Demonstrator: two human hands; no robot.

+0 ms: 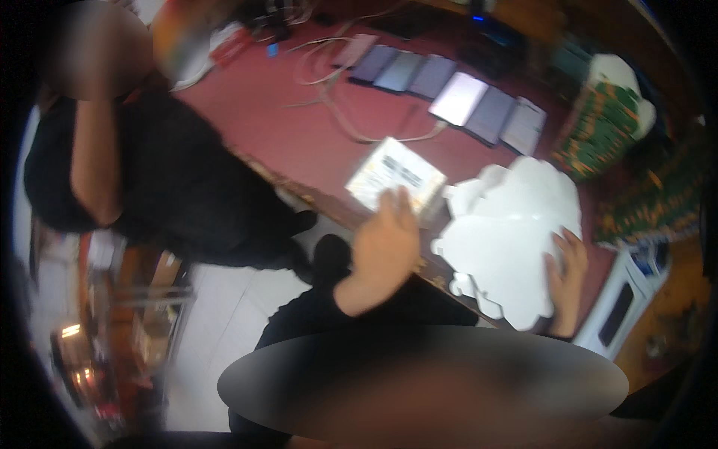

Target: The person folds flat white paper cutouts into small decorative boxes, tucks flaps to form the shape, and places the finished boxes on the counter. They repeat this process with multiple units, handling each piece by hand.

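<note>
A white moulded tray (508, 224), smooth, rigid-looking and scalloped along its lobed edges, is seen lying at the near edge of a dark red table (277, 120), partly overhanging it. The tray is gripped at its lower right rim by the right hand (566, 280), whose fingers are curled over the edge and closed on the material. The left hand (385, 243) is held open with the fingers spread slightly apart, the fingertips resting against a small flat white box (395, 178) printed with dark markings, which lies tilted on the table just beside the tray's left edge. Both forearms are covered by dark sleeves.

Farther back on the red surface, a row of flat rectangular phones (456, 97) is laid side by side, their glossy screens reflecting pale light, and thin pale cables (336, 112) are looped loosely across the tabletop near them. At the right, a stack of green and orange patterned packs (602, 123), topped by something white, is set well apart from the hands. Another person in black clothing (179, 172) is positioned at the left of the table, an arm raised. The picture is blurred throughout, so finer textures cannot be told.
</note>
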